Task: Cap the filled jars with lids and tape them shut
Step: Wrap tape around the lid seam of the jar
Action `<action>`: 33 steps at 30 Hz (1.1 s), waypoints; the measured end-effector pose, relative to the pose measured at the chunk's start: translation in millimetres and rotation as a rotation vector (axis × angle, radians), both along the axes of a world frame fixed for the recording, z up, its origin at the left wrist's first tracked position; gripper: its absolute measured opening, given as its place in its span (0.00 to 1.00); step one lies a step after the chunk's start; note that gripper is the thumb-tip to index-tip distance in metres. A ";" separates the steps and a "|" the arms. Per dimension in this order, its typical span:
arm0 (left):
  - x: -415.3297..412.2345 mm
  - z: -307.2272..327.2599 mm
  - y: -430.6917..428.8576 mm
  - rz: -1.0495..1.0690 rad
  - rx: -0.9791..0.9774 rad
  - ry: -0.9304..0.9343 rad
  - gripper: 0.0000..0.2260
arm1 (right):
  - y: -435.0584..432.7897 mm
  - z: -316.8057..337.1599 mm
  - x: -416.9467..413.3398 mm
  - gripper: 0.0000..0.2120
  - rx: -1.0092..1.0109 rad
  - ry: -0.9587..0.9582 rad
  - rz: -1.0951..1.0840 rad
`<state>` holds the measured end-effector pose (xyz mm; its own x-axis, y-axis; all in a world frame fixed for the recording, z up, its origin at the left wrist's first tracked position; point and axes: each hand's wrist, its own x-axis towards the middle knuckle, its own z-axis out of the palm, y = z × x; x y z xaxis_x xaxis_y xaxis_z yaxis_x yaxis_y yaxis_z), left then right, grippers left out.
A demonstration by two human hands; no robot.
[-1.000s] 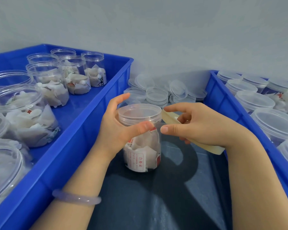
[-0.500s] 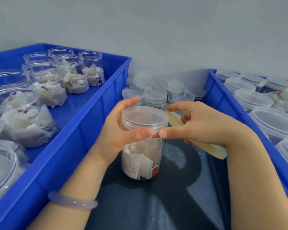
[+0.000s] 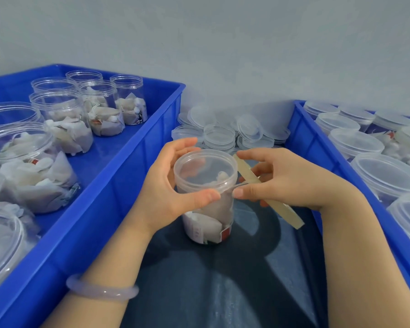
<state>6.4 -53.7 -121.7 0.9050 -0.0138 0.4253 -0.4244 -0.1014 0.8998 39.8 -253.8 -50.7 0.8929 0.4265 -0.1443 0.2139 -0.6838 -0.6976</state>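
The left hand [image 3: 173, 185] curls round the upright jar [image 3: 206, 209] just under its lid [image 3: 205, 169], steadying it on the dark worktop [image 3: 223, 292]; the right hand [image 3: 287, 181] pinches the tape [image 3: 288, 215] at the jar's right side. The 2 thumbs nearly meet at the seam, so wrapping likely runs horizontally round it.

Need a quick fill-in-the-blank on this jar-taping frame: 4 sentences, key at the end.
1. The left hand grips a filled jar that already wears its ____.
2. The right hand holds a roll of ____.
3. The uncapped jars stand in the ____ crate.
4. Spare lids are piled ____ the two crates.
Missing: lid; tape; left; between.
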 end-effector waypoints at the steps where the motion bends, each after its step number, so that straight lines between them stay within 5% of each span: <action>1: 0.6 -0.4 0.5 0.007 -0.017 0.008 0.35 | -0.1 0.2 -0.3 0.45 0.007 -0.014 0.002; 7: 5.6 -4.4 3.4 0.024 -0.146 0.055 0.38 | -0.4 4.6 -4.7 0.48 0.052 -0.051 -0.024; 18: 8.8 -7.1 6.2 0.002 -0.236 0.112 0.44 | 0.7 2.9 -2.2 0.26 -0.024 -0.063 -0.052; 25: 7.9 -5.0 4.1 -0.075 -0.342 0.181 0.46 | 6.5 -0.7 -0.5 0.34 -0.051 -0.075 -0.054; 33: 7.7 -3.7 -0.4 0.068 -0.137 0.151 0.44 | 14.8 -2.6 -1.4 0.39 -0.096 -0.168 -0.038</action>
